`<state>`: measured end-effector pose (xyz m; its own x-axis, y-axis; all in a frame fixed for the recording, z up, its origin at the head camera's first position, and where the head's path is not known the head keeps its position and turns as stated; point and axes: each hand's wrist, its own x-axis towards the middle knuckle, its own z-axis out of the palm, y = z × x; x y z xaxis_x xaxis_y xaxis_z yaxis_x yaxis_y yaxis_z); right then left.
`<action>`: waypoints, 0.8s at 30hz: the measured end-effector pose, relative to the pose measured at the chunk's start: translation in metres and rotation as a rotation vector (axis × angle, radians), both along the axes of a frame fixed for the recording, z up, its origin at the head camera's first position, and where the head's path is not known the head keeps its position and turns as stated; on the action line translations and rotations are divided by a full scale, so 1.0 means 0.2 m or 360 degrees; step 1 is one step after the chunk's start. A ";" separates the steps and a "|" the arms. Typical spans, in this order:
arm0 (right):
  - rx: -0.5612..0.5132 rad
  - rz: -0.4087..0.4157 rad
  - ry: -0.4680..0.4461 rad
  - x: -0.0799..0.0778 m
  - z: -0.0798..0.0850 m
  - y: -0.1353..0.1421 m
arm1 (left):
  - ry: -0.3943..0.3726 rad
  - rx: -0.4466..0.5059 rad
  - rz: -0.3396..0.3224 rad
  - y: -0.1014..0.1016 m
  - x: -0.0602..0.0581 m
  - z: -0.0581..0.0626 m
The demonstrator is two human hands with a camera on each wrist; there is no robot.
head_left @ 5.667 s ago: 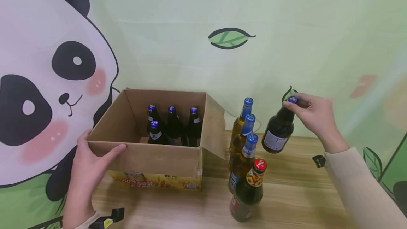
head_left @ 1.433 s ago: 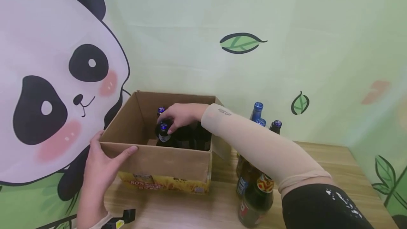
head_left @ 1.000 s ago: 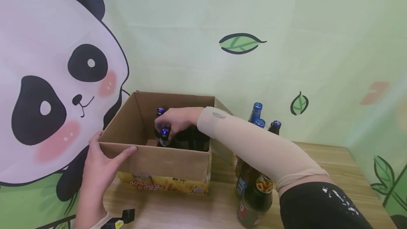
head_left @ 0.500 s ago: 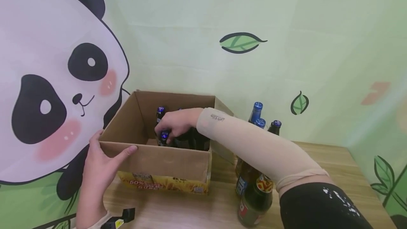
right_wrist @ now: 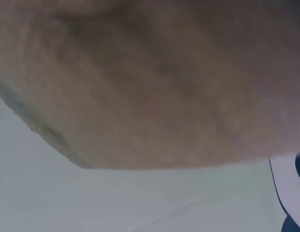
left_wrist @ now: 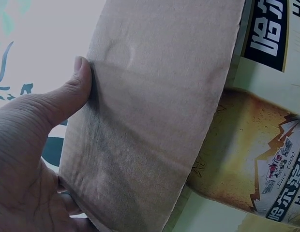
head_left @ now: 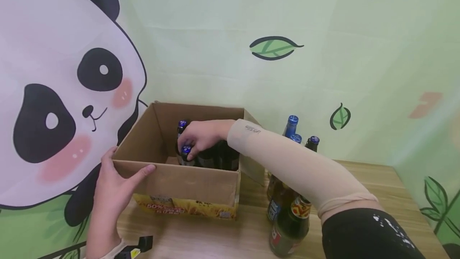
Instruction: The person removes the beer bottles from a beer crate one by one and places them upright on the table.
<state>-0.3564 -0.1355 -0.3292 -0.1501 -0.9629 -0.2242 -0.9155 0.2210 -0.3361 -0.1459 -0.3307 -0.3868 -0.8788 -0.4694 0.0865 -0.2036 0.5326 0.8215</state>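
My left hand (head_left: 115, 185) grips the front left corner of an open cardboard box (head_left: 201, 187). Its thumb lies over the front panel, which the left wrist view shows closely with the left hand (left_wrist: 43, 116). Inside the box, the fingers and thumb of my right hand (head_left: 203, 136) hold the neck of a dark beer bottle (head_left: 187, 159) with a blue cap. Another blue-capped bottle (head_left: 182, 126) stands just behind it. More dark bottles (head_left: 227, 157) on the box's right side are partly hidden by the hand. Blurred skin fills most of the right wrist view.
Right of the box, a green bottle (head_left: 289, 231) with a patterned neck label stands on the wooden table (head_left: 363, 179). Behind it are blue-topped bottles (head_left: 292, 125) and a dark bottle (head_left: 314, 143), partly covered by my right sleeve (head_left: 284, 159). A panda-printed cloth hangs behind.
Earlier my right hand held a dark bottle above the table; that bottle now stands there. The hand has moved left into the box and taken another bottle's neck, which has shifted slightly.
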 end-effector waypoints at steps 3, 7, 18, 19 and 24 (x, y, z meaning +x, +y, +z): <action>-0.0025 0.0006 0.0018 0.00 0.03 0.01 | -0.0004 0.0005 0.0000 0.01 0.00 0.00; -0.0033 -0.0001 -0.0010 0.02 0.09 0.01 | -0.0006 0.0009 0.0007 0.01 0.00 0.00; -0.0286 -0.0105 -0.0216 0.03 0.43 0.17 | -0.0010 -0.0002 0.0000 0.01 -0.01 0.01; -0.0330 -0.0119 -0.0219 0.03 0.46 0.20 | -0.0007 -0.0003 0.0001 0.01 -0.01 0.01; -0.0654 -0.0237 -0.0311 0.02 0.61 0.38 | -0.0010 -0.0008 0.0015 0.01 0.00 0.01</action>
<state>-0.3534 -0.0585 -0.2069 -0.2859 -0.9490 0.1328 -0.7950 0.1575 -0.5858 -0.1453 -0.3287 -0.3849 -0.8749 -0.4771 0.0833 -0.2137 0.5347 0.8176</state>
